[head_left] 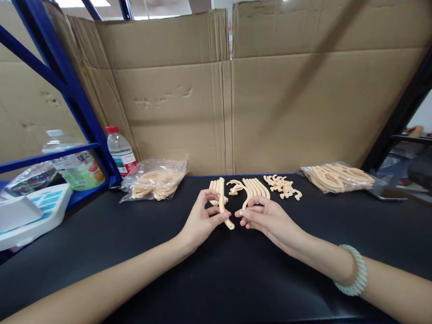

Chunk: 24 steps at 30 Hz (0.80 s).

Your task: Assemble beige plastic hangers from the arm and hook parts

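Note:
My left hand (pixel 205 215) is closed around a long cream-coloured strip (pixel 222 198), bent at its lower end, where a small hole shows. My right hand (pixel 266 218) pinches the lower end of a curved cream-coloured piece (pixel 249 191) between thumb and fingers. The two held pieces are apart. Behind my left hand lie several straight cream strips (pixel 213 185), partly hidden. Several curved strips (pixel 259 185) lie side by side behind my right hand. Small hooked pieces sit in a little group (pixel 236 186) between them and in a larger pile (pixel 283 186) to the right.
Clear plastic bags of cream pieces lie at the left (pixel 158 180) and right (pixel 337 176) on the black table (pixel 216 279). A red-capped bottle (pixel 121 153), a larger green-labelled bottle (pixel 79 166) and a white-and-blue tray (pixel 43 211) stand left. Cardboard (pixel 175 112) walls the back.

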### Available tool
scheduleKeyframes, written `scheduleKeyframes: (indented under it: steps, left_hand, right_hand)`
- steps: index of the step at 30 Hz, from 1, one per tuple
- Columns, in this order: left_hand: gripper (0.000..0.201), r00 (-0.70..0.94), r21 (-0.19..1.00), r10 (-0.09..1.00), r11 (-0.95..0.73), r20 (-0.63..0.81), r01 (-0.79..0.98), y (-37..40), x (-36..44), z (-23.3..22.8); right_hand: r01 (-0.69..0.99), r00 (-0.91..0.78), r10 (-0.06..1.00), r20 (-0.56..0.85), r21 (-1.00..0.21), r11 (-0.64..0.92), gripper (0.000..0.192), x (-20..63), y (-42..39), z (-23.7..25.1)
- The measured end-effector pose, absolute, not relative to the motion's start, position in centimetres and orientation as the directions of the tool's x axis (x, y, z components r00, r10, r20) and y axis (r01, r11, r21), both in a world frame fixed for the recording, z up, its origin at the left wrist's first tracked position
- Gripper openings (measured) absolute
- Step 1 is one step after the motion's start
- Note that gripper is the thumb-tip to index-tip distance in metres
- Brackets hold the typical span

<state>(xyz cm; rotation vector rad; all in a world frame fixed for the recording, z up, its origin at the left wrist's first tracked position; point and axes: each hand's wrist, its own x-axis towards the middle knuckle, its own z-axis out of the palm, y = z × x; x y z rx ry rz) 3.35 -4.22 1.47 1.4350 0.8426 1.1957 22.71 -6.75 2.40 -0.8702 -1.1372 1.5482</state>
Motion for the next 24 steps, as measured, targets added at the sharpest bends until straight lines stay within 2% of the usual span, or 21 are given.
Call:
scheduleKeyframes:
  steps: [2, 4, 7, 12, 17, 24]
  left_hand:
    - [0.051, 0.233, 0.974, 0.947, -0.198, 0.219, -0.108, -4.23, 3.33, 1.44]
    - [0.037, 0.257, 0.975, 0.942, -0.195, 0.217, -0.106, -4.27, 3.32, 1.41]
    - [0.025, 0.269, 0.971, 0.935, -0.209, 0.232, -0.112, -4.42, 3.36, 1.45]
    - [0.022, 0.256, 0.968, 0.935, -0.221, 0.245, -0.117, -4.65, 3.45, 1.65]
    - [0.019, 0.261, 0.959, 0.923, -0.277, 0.281, -0.052, -4.54, 3.37, 1.51]
    - [0.017, 0.314, 0.947, 0.899, -0.321, 0.304, 0.001, -4.83, 3.25, 1.59]
  right_hand:
    - [-0.318, -0.261, 0.965, -0.008, -0.943, -0.094, 0.041, 22.74, -6.61, 2.11]
    - [-0.319, -0.280, 0.960, -0.011, -0.942, -0.104, 0.041, 22.83, -6.39, 1.82]
    - [-0.297, -0.297, 0.955, 0.007, -0.951, -0.085, 0.029, 22.98, -6.07, 1.54]
    - [-0.259, -0.279, 0.960, 0.000, -0.963, -0.075, 0.024, 23.33, -5.82, 1.84]
    - [-0.214, -0.349, 0.936, -0.047, -0.968, -0.129, 0.029, 23.44, -5.76, 2.23]
    - [-0.183, -0.377, 0.925, -0.050, -0.975, -0.127, 0.031, 23.13, -5.83, 2.02]
